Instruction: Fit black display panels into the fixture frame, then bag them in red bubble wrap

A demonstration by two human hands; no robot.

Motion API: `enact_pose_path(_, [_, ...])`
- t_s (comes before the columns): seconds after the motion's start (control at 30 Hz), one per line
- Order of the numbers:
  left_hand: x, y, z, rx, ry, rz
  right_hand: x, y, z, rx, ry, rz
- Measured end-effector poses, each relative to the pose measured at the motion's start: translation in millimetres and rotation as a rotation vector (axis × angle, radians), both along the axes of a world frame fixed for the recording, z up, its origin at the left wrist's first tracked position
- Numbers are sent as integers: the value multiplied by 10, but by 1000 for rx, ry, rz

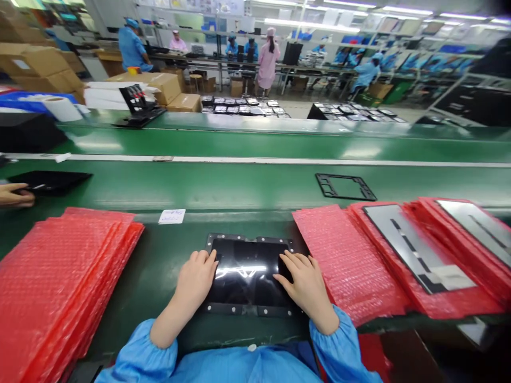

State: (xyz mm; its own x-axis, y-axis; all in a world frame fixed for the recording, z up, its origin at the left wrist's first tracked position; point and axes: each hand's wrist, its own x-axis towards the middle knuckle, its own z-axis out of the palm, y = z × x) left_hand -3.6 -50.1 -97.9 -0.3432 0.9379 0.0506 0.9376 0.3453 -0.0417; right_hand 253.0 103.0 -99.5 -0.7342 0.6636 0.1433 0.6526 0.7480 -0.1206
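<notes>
Left hand (195,277): fingers half-open, together, touching black panel (247,290) at nine o'clock
Right hand (304,282): fingers spread, touching it at three o'clock

Head view; forward, downward; close

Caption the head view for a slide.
Left hand and right hand at opposite edges of a glossy black panel between red bubble-wrap stacks.

From here I see the left hand (195,279) and right hand (306,282) touch a shiny black screen (247,290); red bubble wrap (64,260) lies on both sides.
</notes>
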Motion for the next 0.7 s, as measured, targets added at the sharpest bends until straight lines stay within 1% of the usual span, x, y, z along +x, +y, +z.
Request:
enact_pose_path(0.07, [-77, -42, -57, 40, 15, -51, 18, -13, 35, -43, -10, -15])
enact_pose_path(0.13, [-182, -110, -140, 74, -14, -125, 59, -28, 46, -93, -43, 4])
enact_pose_path(0.2, [-291, -188, -229, 47, -89, -223, 109, -38, 33, -146, -93, 50])
enact_pose_path(0.27, [-373, -255, -299, -20, -170, -274, 145, -41, 4, -177, -142, 78])
enact_pose_path(0.33, [-411, -301, -341, -74, -216, -256, 162, -41, -28, -177, -167, 65])
enact_pose_path(0.4, [-407, -328, -357, -92, -229, -213, 167, -40, -46, -164, -170, 45])
enact_pose_path(0.53, [-325, -363, -354, -40, -234, -231, 131, -37, -6, -157, -159, 53])
enact_pose_path(0.6, [-251, -371, -348, -2, -231, -222, 40, -54, 39, -126, -147, 31])
enact_pose_path(0.67, [-155, -371, -349, 27, -233, -178, -130, -92, 72, -57, -118, -23])
enact_pose_path(0.7, [-103, -369, -356, 41, -236, -150, -242, -115, 77, -21, -93, -27])
